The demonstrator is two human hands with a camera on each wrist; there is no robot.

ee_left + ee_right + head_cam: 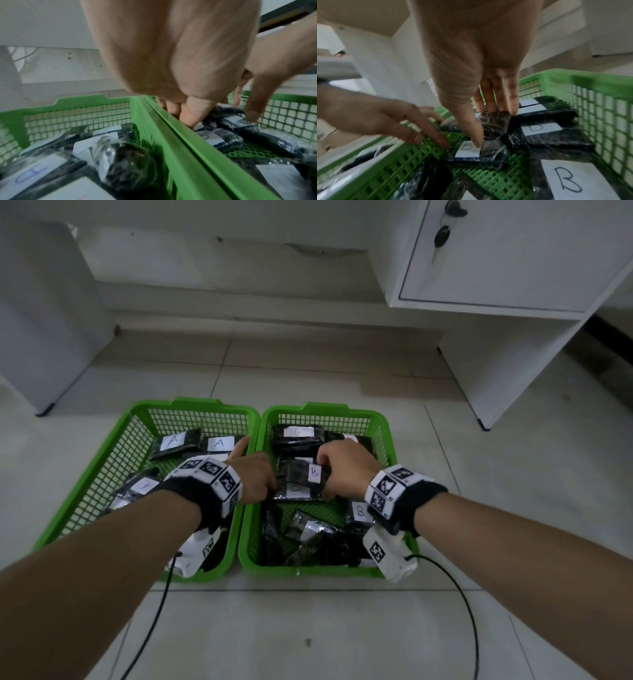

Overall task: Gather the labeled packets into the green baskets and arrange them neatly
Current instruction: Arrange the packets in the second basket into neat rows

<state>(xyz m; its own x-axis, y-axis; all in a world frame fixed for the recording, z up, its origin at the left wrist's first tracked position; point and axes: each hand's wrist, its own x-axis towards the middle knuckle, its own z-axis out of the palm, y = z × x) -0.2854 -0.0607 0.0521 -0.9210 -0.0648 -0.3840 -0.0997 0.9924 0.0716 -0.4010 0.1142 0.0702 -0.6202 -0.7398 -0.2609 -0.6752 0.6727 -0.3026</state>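
Observation:
Two green baskets stand side by side on the tiled floor. The left basket (pixel 191 405) holds black packets labelled A (pixel 219 443). The right basket (pixel 325 409) holds packets labelled B (pixel 298 433). My right hand (pixel 342 467) grips a B packet (pixel 298 474) in the middle of the right basket, thumb on its white label (pixel 467 148) and fingers over its far edge. My left hand (pixel 255 477) reaches over the shared rim (pixel 171 128). Its fingers (pixel 188 116) touch the same packet's left edge. More B packets (pixel 541 128) lie around it.
A white cabinet (pixel 496 251) with keys in its lock hangs over the floor at the back right, its side panel (pixel 486 378) reaching the tiles. A white panel (pixel 41 320) stands at the left. Black cables (pixel 459 594) trail from both wrists.

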